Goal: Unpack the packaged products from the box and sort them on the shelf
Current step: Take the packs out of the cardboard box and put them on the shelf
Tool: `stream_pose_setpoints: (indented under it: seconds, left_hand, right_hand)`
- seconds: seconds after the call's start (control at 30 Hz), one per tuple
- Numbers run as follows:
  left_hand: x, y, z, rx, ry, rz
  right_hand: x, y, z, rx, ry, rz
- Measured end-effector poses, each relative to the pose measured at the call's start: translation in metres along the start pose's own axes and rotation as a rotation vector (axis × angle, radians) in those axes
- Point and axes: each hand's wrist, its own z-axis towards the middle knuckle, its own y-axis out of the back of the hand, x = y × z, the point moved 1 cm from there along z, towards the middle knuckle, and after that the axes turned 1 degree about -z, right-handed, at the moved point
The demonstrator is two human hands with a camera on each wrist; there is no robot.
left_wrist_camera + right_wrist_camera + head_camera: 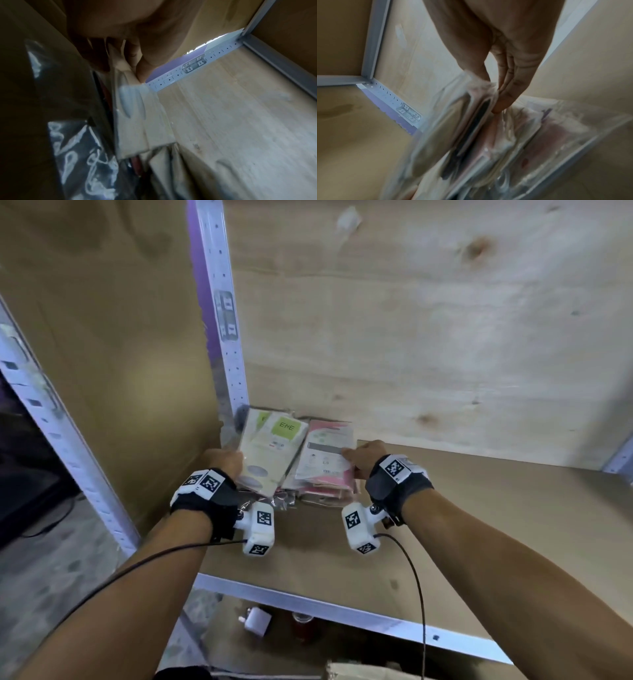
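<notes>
Two piles of flat, plastic-wrapped packets lie in the back left corner of the shelf. The left pile (270,453) is cream with a green label. The right pile (325,460) is pink and white. My left hand (233,458) grips the left edge of the cream pile, and its fingers (137,60) curl round the cream packets (142,121). My right hand (351,460) pinches the right edge of the top pink packets, thumb on top. In the right wrist view my right-hand fingers (506,88) hold a lifted bunch of packets (467,121) above the others.
The brown shelf board (462,525) stretches bare to the right of the piles. A metal rail (342,607) edges its front and a perforated post (227,320) stands at the back left. Below are a white plug (255,619), a red can (303,625) and a cardboard box edge (359,672).
</notes>
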Motion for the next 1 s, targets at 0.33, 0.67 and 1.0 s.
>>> stream_pose_setpoints:
  seconds: [0.33, 0.67, 1.0]
  left_hand:
    - [0.004, -0.019, -0.001, -0.059, -0.179, -0.085]
    - [-0.012, -0.021, -0.012, 0.133, -0.308, 0.113]
    - [-0.024, -0.016, -0.043, 0.04, -0.391, 0.344]
  right_hand:
    - [0.002, -0.008, 0.002, 0.065, 0.037, -0.189]
    - [0.001, 0.0, 0.003, 0.114, -0.008, -0.102]
    - [-0.01, 0.016, -0.013, 0.087, 0.053, -0.003]
